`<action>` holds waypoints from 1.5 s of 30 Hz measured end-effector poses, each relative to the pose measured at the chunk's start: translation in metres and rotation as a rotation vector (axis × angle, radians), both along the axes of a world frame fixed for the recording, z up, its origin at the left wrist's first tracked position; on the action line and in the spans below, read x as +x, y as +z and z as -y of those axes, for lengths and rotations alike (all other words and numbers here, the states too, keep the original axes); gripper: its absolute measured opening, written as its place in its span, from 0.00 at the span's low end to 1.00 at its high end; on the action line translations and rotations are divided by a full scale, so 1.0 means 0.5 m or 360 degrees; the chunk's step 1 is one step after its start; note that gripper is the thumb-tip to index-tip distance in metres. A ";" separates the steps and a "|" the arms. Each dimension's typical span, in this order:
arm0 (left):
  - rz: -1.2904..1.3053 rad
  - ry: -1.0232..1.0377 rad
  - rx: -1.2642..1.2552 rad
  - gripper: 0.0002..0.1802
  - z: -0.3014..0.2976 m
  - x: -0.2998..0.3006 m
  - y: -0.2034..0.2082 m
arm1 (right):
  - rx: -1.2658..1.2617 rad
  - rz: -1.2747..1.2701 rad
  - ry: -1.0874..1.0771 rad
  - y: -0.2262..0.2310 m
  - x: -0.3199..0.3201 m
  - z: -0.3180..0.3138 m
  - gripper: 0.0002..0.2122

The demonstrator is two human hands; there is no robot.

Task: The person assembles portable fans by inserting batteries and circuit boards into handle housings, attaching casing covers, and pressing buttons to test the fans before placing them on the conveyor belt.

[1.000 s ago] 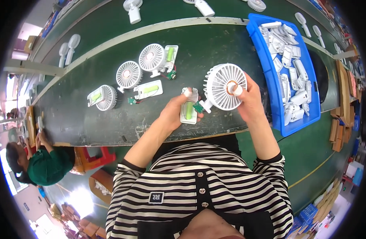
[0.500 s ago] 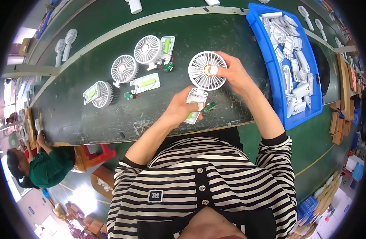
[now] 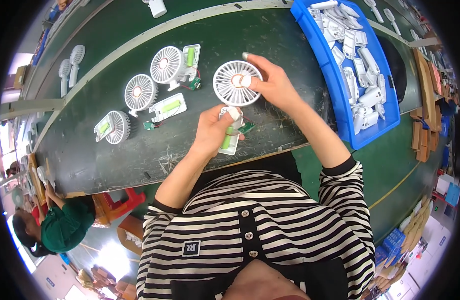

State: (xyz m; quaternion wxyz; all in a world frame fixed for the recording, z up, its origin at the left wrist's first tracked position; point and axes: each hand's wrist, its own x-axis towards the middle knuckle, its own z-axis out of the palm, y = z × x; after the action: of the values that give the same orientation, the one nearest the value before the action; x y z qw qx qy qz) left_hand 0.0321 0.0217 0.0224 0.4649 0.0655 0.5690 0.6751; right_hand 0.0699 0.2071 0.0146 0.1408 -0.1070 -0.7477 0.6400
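My left hand (image 3: 211, 131) is wrapped around the open handle of a white handheld fan, its thumb, in a white finger cover, pressing near the neck. A green battery (image 3: 227, 138) shows in that handle, and a small green circuit board (image 3: 247, 127) hangs by wires beside it. At the round fan head (image 3: 236, 92), my right hand (image 3: 275, 82) grips the right side. Its thumb, also covered in white, lies over the face near the hub, while the index finger stretches past the upper rim. The fingers behind the head are hidden.
Left of my hands lie partly open fans (image 3: 168, 65) and a handle half (image 3: 171, 106) with a battery and board. A blue bin (image 3: 346, 117) of white casings stands on the right. Finished-looking fans (image 3: 77, 62) lie across the divider. A co-worker in green (image 3: 67, 227) sits far left.
My right index finger has lifted and stretched out past the fan's rim. The left thumb has moved up toward the neck. The whole view has shifted slightly, carrying the bench things leftward.
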 end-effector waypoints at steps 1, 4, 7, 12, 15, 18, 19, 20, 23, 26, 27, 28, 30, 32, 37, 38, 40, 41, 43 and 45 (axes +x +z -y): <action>0.0000 0.0008 0.0004 0.12 0.001 -0.005 0.004 | 0.0314 -0.0100 -0.0066 0.023 0.012 0.011 0.20; 0.0355 0.0125 -0.0037 0.17 -0.005 -0.028 0.006 | 0.1232 -0.0540 -0.0141 0.028 0.075 0.018 0.18; 0.0482 0.0147 0.0076 0.15 -0.008 -0.030 -0.011 | 0.1431 -0.0658 -0.0089 0.035 0.107 0.067 0.14; 0.0414 0.0031 -0.0060 0.13 -0.011 -0.009 -0.011 | 0.1430 -0.0763 -0.0046 0.025 0.075 0.079 0.13; 0.0441 -0.0028 -0.0073 0.13 -0.011 -0.006 -0.010 | 0.1427 -0.0735 0.0097 0.031 0.066 0.077 0.12; 0.0564 -0.0109 0.0040 0.12 -0.002 -0.010 -0.011 | 0.1411 -0.0686 0.0279 0.048 0.061 0.077 0.11; 0.0561 -0.0095 0.0038 0.12 0.000 -0.013 -0.011 | 0.1403 -0.0650 0.0368 0.053 0.058 0.077 0.11; 0.0632 -0.0099 0.0053 0.12 0.002 -0.016 -0.011 | 0.1397 -0.0658 0.0378 0.054 0.056 0.078 0.11; 0.0661 -0.0138 0.0085 0.11 0.003 -0.020 -0.011 | 0.1474 -0.0597 0.0412 0.057 0.052 0.082 0.12; 0.0632 -0.0186 0.0110 0.11 0.003 -0.022 -0.011 | 0.1436 -0.0618 0.0416 0.057 0.050 0.083 0.12; 0.0646 -0.0196 0.0114 0.12 0.004 -0.022 -0.011 | 0.1482 -0.0693 0.0368 0.051 0.052 0.083 0.12; 0.0645 -0.0192 0.0117 0.12 0.004 -0.022 -0.011 | 0.1526 -0.0767 0.0318 0.046 0.053 0.084 0.13; 0.0657 -0.0188 0.0133 0.12 0.005 -0.021 -0.010 | 0.1594 -0.0835 0.0280 0.046 0.057 0.088 0.12; 0.0691 -0.0160 0.0175 0.12 0.010 -0.021 -0.018 | 0.1661 -0.0905 0.0239 0.045 0.063 0.094 0.11; 0.0972 0.0113 0.0182 0.15 0.001 -0.019 -0.009 | 0.1592 -0.0998 -0.0029 0.025 0.078 0.109 0.08; 0.0865 0.0177 0.0165 0.15 0.000 -0.017 -0.015 | 0.1596 -0.1013 -0.0089 0.017 0.080 0.111 0.08; 0.0759 0.0236 0.0149 0.15 -0.003 -0.014 -0.012 | 0.1607 -0.1018 -0.0128 0.007 0.081 0.110 0.08; 0.0699 0.0283 0.0154 0.15 -0.005 -0.011 -0.002 | 0.1613 -0.1024 -0.0165 0.003 0.081 0.109 0.07; 0.0638 0.0326 0.0162 0.16 -0.007 -0.006 0.003 | 0.1613 -0.0988 -0.0154 0.001 0.084 0.106 0.07; 0.0555 0.0338 0.0190 0.16 -0.007 -0.003 -0.001 | 0.1611 -0.0955 -0.0142 0.002 0.085 0.103 0.07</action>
State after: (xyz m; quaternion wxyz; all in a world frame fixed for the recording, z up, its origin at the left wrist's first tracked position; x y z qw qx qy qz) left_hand 0.0309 0.0252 0.0218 0.4777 -0.0852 0.4427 0.7540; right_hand 0.1126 0.1554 0.0154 0.4065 0.1279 -0.8824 0.1993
